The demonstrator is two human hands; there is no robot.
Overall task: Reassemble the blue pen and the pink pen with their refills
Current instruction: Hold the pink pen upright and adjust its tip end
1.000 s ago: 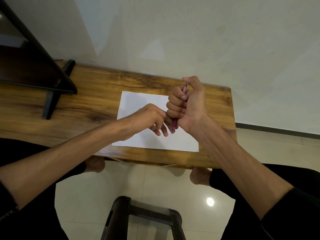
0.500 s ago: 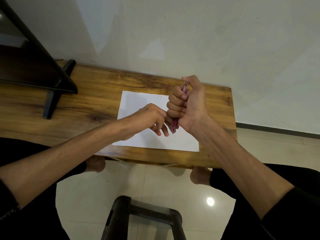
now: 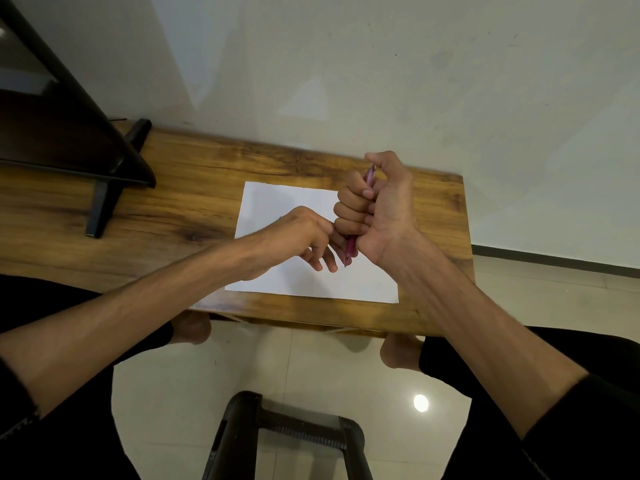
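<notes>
Pink pen fisted over the paper, near the table's right end

Wooden table (image 3: 207, 188) and white sheet (image 3: 284, 199) lie below the grip; right hand (image 3: 377, 206) fists the upright pink pen (image 3: 349, 249); left hand (image 3: 301, 233) beside its tip, grip hidden.

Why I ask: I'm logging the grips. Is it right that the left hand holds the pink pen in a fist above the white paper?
Not quite: the head view shows the right hand fisted around the pink pen above the white paper; the left hand only reaches toward its lower end.
</notes>
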